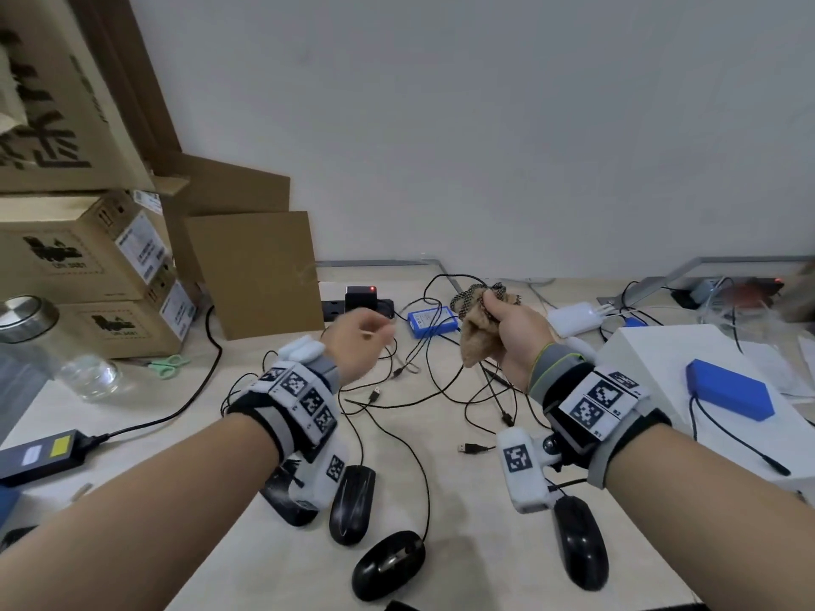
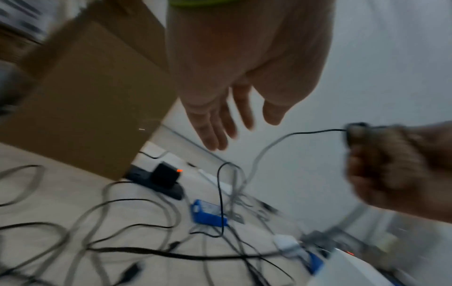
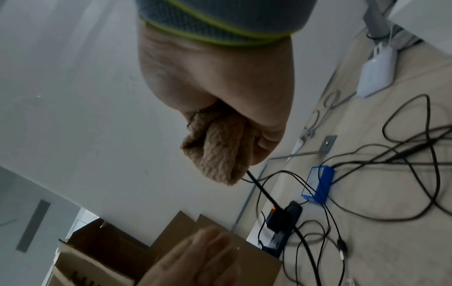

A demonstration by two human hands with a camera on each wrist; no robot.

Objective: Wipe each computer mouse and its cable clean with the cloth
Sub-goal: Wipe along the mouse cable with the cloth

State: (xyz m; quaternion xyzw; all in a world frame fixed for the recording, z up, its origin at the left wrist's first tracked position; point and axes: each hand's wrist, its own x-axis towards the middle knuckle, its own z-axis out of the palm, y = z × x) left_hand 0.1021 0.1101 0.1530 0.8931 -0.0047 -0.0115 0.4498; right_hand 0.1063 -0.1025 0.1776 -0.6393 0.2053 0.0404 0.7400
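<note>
Up above the desk, my right hand (image 1: 502, 321) grips a bunched tan cloth (image 1: 474, 341). In the right wrist view the cloth (image 3: 220, 151) is wrapped around a black mouse cable (image 3: 260, 186), which runs out of it and down toward the desk. My left hand (image 1: 364, 335) hovers to the left of the cloth, fingers straight and holding nothing; its fingers (image 2: 215, 131) are spread in the left wrist view. Several black mice lie near the front edge: one (image 1: 353, 504), another (image 1: 388, 564) and a third (image 1: 577, 540). Their cables tangle across the desk (image 1: 441, 478).
Cardboard boxes (image 1: 88, 266) stack at the left, beside a glass jar (image 1: 66, 359) and green scissors (image 1: 165, 366). A power strip with a plugged adapter (image 1: 361, 299) and a small blue box (image 1: 430, 321) sit at the back. A white box (image 1: 661, 368) carries a blue block (image 1: 727, 390) at the right.
</note>
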